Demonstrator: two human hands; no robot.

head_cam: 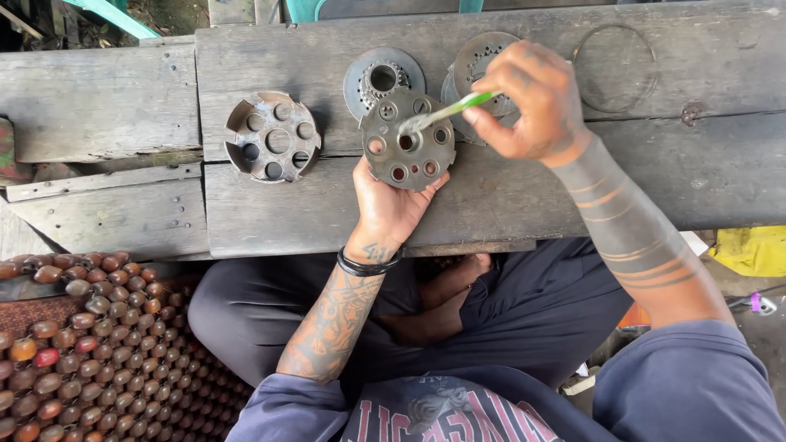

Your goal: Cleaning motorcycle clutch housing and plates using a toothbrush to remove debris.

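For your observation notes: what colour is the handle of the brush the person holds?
Green and white handle of the brush, in the right hand; head view.

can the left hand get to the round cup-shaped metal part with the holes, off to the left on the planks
Probably yes, but not as things stand: the left hand is holding up the holed metal disc. The cup-shaped part lies uncovered beside it on the wooden planks.
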